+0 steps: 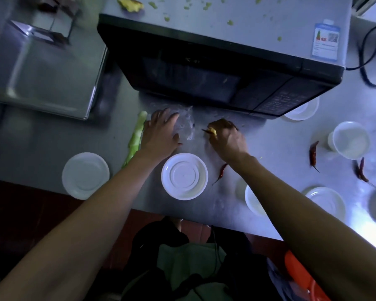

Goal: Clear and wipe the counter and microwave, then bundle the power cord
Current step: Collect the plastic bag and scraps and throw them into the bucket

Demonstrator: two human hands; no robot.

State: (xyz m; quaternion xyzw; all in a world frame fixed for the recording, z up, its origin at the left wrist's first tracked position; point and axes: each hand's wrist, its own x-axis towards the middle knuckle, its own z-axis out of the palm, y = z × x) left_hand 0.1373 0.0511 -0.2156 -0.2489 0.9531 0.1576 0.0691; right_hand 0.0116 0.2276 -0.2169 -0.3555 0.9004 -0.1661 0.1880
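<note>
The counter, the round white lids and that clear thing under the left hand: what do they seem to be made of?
Counter: probably brushed stainless steel, grey with soft glare.
White lids: likely thin moulded plastic, with concentric ridges and a slight sheen.
Clear bag under the left hand: seemingly thin plastic film, see-through and crinkled.

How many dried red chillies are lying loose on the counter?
3: one chilli by the right wrist, one left of the tub at right, one below that tub. The right hand may hold another.
</note>
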